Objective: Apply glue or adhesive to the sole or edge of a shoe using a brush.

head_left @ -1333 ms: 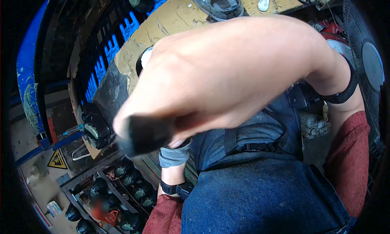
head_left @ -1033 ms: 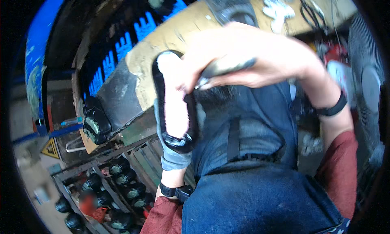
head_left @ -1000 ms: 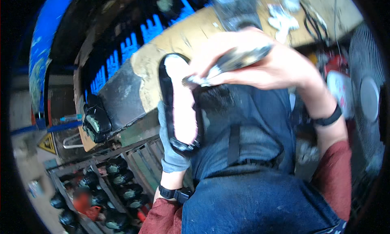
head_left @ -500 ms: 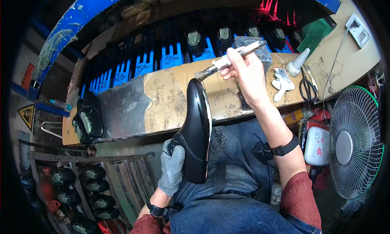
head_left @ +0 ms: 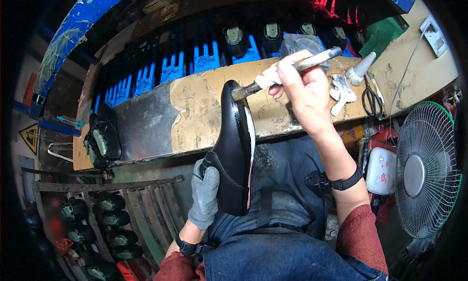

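Note:
My left hand (head_left: pixel 204 195), in a grey glove, is closed round the heel end of a black leather shoe (head_left: pixel 229 154). The shoe is tilted on its side with its toe pointing away from me, and a pale strip shows along its right edge. My bare right hand (head_left: pixel 304 90) grips a brush (head_left: pixel 314 60) with a white-wrapped, dark-tipped handle. Its bristles touch the toe of the shoe near the sole edge, where the surface looks wet and shiny.
Behind the cardboard-topped bench (head_left: pixel 204 100) runs a rack of blue prongs (head_left: pixel 207 59) carrying several shoes. A black pair (head_left: pixel 105 137) stands at the bench's left end. Scissors (head_left: pixel 373 101), a white glove (head_left: pixel 342 93) and a grey cone (head_left: pixel 360 69) lie right. A fan (head_left: pixel 424 171) stands beside me.
The brush has come down and slightly right, from the tip of the toe onto its right edge. My right hand has shifted right with it. The shoe has turned slightly.

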### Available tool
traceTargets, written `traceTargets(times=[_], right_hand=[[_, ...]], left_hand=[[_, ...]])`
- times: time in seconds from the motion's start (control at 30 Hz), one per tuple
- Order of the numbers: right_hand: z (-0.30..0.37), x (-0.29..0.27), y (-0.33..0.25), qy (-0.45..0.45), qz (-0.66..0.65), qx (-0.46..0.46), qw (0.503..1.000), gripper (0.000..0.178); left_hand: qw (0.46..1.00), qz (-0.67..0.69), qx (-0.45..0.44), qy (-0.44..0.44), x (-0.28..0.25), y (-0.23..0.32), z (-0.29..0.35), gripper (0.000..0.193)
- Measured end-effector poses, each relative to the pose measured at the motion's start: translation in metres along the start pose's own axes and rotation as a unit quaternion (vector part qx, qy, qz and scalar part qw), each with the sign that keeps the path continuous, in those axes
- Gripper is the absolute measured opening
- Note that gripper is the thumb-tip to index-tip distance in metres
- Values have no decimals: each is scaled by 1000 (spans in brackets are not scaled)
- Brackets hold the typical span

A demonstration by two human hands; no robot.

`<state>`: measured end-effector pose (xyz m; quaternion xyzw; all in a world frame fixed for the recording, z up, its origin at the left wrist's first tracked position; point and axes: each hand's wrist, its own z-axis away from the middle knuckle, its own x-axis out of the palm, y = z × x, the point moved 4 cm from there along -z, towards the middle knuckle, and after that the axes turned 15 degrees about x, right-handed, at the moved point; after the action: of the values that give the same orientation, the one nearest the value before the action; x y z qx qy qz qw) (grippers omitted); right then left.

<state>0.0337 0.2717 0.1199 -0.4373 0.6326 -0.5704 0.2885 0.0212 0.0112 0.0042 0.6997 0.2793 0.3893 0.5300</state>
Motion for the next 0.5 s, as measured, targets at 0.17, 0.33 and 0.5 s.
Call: traceTargets(times=[0.17,0.33,0.5], right_hand=[[21,5,11,-66,53,-63,994,12],[38,9,20,-98,37,-121,987,15],[55,15,45,-84,-34,17,996,17]], left_hand=[[996,71,-3,51,6,8,-5,46],[999,33,-14,15,7,12,-16,59],[994,102,-11,41,7,12,-25,59]])
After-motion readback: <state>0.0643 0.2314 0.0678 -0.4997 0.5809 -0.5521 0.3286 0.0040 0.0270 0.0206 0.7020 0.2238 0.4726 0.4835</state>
